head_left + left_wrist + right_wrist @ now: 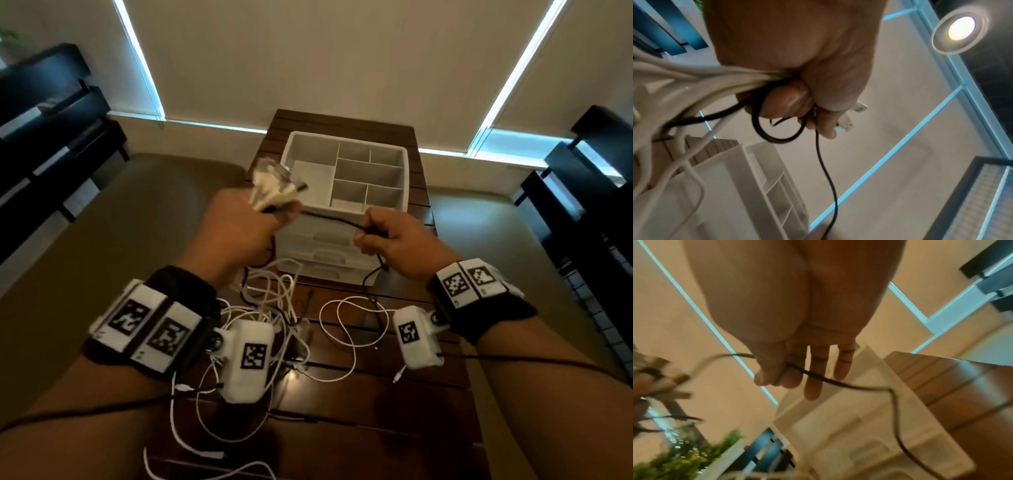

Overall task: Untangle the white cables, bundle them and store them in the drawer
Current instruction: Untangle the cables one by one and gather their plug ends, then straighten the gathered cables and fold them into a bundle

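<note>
My left hand (236,226) is raised in front of the white organiser and grips a bunch of white cables (274,188) by their plug ends; the same left hand (797,78) also holds a loop of black cable (777,129). The white cables (684,84) trail down to a tangle of white cables (274,308) on the wooden table (428,359). My right hand (394,236) pinches the black cable (335,221), which is stretched between both hands. In the right wrist view thumb and forefinger of the right hand (789,368) pinch the black cable (838,384); the other fingers are straight.
The white organiser (407,171) has an open divided tray on top and shut drawers (322,253) below, at the table's far end. A loose white cable (352,335) loops on the table near the right wrist. Dark chairs (51,113) stand at both sides.
</note>
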### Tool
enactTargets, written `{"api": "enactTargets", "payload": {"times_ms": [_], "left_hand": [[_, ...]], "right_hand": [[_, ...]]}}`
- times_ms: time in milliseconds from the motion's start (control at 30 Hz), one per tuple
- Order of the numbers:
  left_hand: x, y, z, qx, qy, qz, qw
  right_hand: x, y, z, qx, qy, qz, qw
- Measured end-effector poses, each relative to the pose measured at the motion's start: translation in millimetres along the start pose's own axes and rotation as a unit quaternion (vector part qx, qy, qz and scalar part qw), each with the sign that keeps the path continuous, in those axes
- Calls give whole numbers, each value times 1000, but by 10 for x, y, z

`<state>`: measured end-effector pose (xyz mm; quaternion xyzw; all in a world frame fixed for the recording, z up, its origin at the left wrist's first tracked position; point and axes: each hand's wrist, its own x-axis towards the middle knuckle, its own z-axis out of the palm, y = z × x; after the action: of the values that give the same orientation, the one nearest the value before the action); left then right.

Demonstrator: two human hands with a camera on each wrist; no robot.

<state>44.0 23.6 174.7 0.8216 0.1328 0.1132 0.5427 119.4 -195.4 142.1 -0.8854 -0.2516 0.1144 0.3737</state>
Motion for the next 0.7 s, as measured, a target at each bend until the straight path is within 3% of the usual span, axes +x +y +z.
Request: {"api": "enactTargets", "payload": {"times_ms": [167,300,400,533,700], "left_hand": [[181,60,-371,-67,129,-9,989],[225,110,-518,-158,196,-2,968],[200,98,-529,-173,194,-7,966],[140,41,-431,-133,169,-18,976],[77,-9,-278,-98,136,-30,985]], "right_hand": [[1,535,294,1,-35,87,996],[-40,828,376,-46,26,145,988],[-38,797,315,-72,108,161,978],[-6,560,135,-74,269,81,957],[61,393,-28,-4,304,8,953]]}}
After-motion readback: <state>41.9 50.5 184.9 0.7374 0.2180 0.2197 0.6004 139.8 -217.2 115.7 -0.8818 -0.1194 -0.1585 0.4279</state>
